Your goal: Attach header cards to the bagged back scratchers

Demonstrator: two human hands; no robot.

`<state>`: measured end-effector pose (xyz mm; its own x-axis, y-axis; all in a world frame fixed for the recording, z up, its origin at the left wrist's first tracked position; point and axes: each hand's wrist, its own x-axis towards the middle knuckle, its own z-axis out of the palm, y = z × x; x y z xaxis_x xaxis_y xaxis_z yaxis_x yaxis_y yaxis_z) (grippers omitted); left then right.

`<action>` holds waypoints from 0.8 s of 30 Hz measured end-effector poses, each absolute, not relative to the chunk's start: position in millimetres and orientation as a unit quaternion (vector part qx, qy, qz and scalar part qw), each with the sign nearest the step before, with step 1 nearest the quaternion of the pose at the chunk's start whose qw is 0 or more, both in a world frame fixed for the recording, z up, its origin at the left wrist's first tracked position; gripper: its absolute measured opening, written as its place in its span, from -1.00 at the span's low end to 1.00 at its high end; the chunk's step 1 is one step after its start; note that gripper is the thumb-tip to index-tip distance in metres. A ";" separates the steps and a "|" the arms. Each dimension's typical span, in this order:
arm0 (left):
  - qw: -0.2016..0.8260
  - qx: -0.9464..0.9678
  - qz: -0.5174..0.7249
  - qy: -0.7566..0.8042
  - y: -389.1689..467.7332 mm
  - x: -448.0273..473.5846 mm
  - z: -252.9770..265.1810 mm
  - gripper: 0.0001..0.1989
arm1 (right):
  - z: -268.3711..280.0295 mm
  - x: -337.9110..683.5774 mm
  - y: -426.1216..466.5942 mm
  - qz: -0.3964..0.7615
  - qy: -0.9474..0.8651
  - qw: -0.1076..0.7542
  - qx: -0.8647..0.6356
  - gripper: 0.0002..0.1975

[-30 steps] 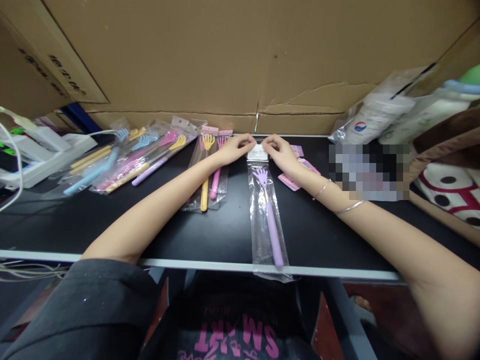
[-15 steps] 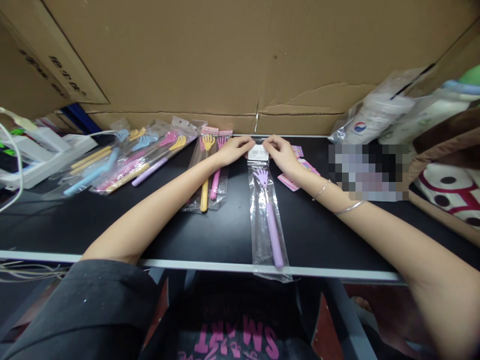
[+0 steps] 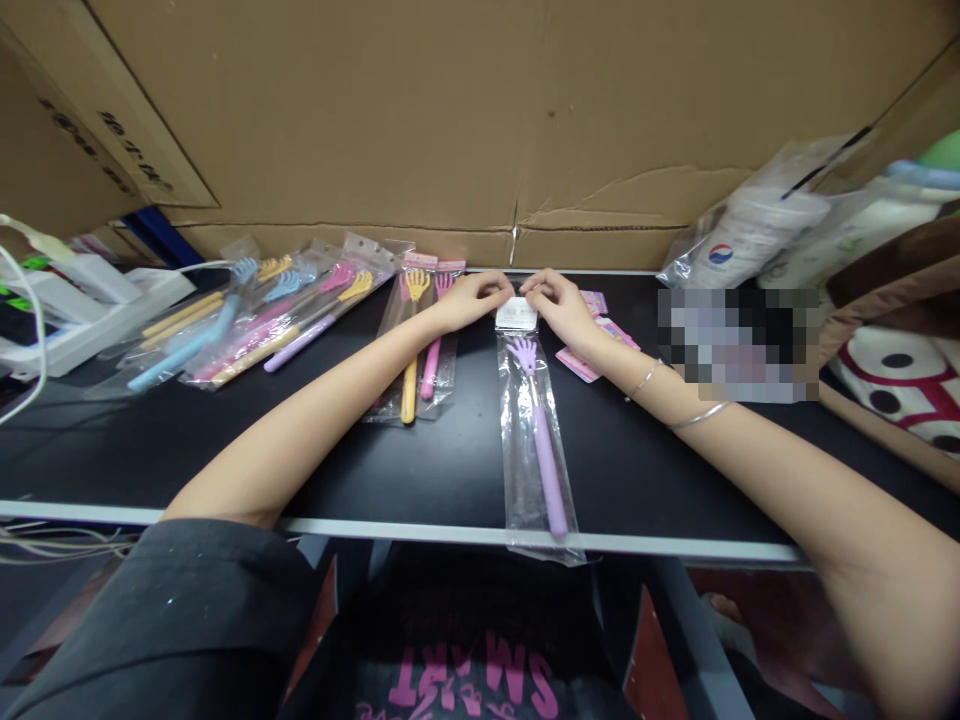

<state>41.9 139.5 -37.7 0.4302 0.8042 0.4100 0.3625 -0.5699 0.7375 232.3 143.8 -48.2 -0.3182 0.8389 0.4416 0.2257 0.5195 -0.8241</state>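
Observation:
A purple back scratcher lies inside a clear plastic bag on the black table, its hand-shaped end facing away from me. The bag's lower end hangs a little over the front edge. At the top of the bag is a white header card with small print. My left hand pinches the card's upper left corner, fingers closed. Opposite it, my right hand grips the upper right corner between thumb and fingers. Pink printed cards lie partly under my right wrist.
Bagged back scratchers in yellow and pink lie left of centre, with several more bagged ones farther left. A white power strip is at the far left. On the right stand a bagged cup and a patterned bag. Cardboard walls the back.
My fingers have shifted slightly along the top of the header card, and more of its white face shows. The bag and back scratcher lie almost as before.

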 end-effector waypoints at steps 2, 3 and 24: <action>0.286 0.796 0.388 0.366 138.8 42.2 -37.2 -0.82 | -48.0 231.9 144.1 0.334 -0.740 0.460 -0.360 -0.98; 0.289 0.796 0.388 0.365 138.4 42.4 -36.8 -0.82 | -47.8 231.8 144.3 0.331 -0.740 0.462 -0.360 -0.99; 0.299 0.789 0.388 0.371 138.5 42.3 -35.5 -0.85 | -48.6 232.4 145.0 0.346 -0.742 0.445 -0.363 -0.96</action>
